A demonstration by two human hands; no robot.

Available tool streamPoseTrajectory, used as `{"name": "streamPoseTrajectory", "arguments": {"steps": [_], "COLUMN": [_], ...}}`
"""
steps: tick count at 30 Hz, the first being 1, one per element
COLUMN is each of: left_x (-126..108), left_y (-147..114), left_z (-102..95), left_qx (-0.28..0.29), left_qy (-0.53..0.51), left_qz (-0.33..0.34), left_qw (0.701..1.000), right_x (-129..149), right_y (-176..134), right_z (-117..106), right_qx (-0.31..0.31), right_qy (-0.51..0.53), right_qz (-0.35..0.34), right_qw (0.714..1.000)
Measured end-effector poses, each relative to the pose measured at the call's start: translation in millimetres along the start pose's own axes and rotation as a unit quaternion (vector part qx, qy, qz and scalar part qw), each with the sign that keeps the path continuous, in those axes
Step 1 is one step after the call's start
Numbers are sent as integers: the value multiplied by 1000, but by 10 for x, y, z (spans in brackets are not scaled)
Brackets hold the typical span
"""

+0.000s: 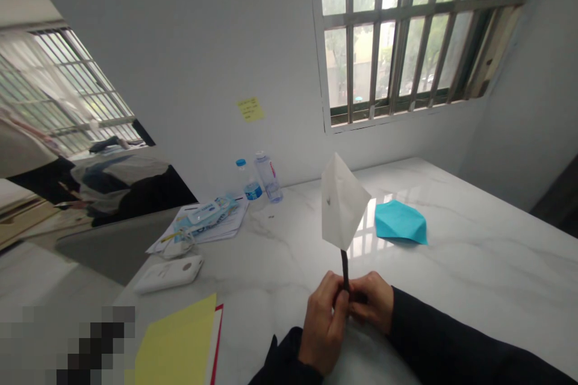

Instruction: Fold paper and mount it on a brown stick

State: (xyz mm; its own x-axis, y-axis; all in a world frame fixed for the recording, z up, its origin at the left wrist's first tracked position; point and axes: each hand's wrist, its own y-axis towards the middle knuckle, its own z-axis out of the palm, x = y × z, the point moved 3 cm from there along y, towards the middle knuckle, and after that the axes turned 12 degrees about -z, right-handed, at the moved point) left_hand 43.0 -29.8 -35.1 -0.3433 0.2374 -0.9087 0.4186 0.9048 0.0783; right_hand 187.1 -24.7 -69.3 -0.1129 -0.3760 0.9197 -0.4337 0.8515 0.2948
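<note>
A folded white paper shape (343, 204), like a flower or pinwheel head, stands upright on a thin dark stem (345, 267). My left hand (324, 319) is closed around the lower stem, thumb pointing up along it. From the other side, my right hand (371, 301) pinches the same stem, its fingers curled close to the left ones. The stem's lower end is hidden by the fingers. Both hands are low over the marble-patterned table (474, 277). Beyond them, to the right of the white paper, lies a folded turquoise paper (400, 221).
Yellow paper sheets (176, 343) lie at the front left. Further back are a white power bank (169, 274), a wipes packet (205, 216) on papers, and two plastic bottles (268, 177) by the wall. A seated person (121, 174) is at the far left.
</note>
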Motion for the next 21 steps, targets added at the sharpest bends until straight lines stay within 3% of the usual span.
{"name": "streamPoseTrajectory", "arguments": {"steps": [15,21], "left_x": [-7,158], "left_y": [-6,64], "left_z": [-9,22], "left_qx": [-2,-20], "left_qy": [-2,-130], "left_qz": [0,-101], "left_qw": [1000,986], "right_x": [-67,-72], "right_y": [6,-15], "right_z": [16,14], "right_qx": [6,19], "right_qy": [-29,-98], "right_qz": [-2,-7], "right_qw": [1000,995]}}
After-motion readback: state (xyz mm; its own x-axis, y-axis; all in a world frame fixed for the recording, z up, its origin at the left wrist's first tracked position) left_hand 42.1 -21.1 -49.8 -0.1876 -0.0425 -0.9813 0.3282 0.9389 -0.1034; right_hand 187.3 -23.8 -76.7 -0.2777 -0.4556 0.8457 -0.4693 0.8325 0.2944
